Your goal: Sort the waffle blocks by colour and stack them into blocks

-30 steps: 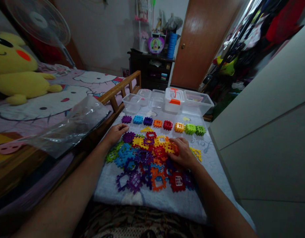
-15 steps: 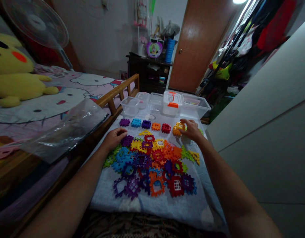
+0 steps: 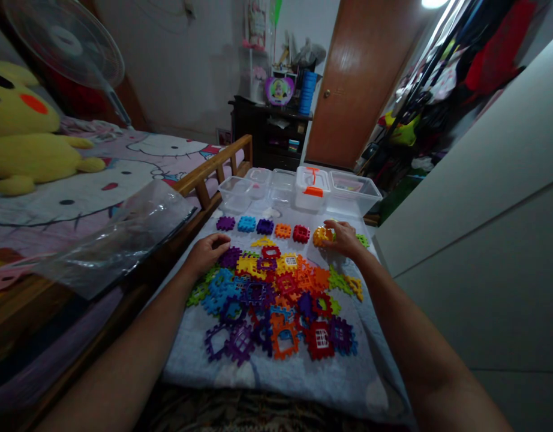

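Observation:
At the right end of a row of small stacked blocks, my right hand (image 3: 343, 237) has its fingers around a yellow-orange interlocking block (image 3: 320, 236). The fingers partly cover that block's right side. A light green block (image 3: 363, 240) lies just beyond the hand. My left hand (image 3: 209, 251) rests on the cloth at the left, fingers loosely curved and holding nothing. Beside its fingertips is a dark purple piece (image 3: 230, 258) at the edge of a mixed pile of notched plastic pieces (image 3: 285, 282). The row also has a red block (image 3: 301, 233), an orange block (image 3: 282, 231) and a light blue block (image 3: 246, 224).
Clear plastic boxes (image 3: 355, 195) stand along the far edge of the blue cloth (image 3: 267, 375), one with orange latches. To the left are a wooden bed rail (image 3: 204, 168) and a clear plastic bag (image 3: 123, 246). A white cabinet (image 3: 492, 198) is at the right.
My right hand has shifted slightly left and down with its fingers on the yellow-orange block. More of the green block behind it shows. My left hand has stayed in place.

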Tool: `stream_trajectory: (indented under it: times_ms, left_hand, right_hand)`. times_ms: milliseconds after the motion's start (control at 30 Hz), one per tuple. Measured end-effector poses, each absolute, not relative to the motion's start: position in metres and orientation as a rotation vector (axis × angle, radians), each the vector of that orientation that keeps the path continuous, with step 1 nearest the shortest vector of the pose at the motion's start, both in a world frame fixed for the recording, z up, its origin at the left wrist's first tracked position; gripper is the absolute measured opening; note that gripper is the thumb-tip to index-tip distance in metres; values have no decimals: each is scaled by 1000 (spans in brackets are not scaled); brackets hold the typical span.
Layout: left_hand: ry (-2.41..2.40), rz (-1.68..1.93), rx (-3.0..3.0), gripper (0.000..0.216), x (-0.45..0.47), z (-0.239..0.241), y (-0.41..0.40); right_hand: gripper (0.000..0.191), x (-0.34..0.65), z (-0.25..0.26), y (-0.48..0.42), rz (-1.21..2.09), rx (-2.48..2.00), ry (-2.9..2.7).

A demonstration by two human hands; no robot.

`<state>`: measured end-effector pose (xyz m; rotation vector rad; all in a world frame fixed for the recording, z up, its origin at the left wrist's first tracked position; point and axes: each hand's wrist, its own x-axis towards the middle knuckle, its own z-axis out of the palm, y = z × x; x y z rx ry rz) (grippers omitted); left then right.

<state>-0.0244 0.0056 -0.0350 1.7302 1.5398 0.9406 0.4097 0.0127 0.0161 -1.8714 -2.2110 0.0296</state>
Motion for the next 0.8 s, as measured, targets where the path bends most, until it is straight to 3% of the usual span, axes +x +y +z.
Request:
stream_trajectory:
  times_ms: [633,700,800]
  left_hand:
    - [1531,939,1719,42,-27,-42,6]
    - [1529,937,1725,42,-27,-43,6]
    - [1523,945,1728,42,-26,-41,6]
  right_hand:
    - [73,398,35,8,39,-1839,-2221]
    - [68,390,41,-3,-10,-1731,-2199]
    - [45,368,44,-27,119,-1544,-2243]
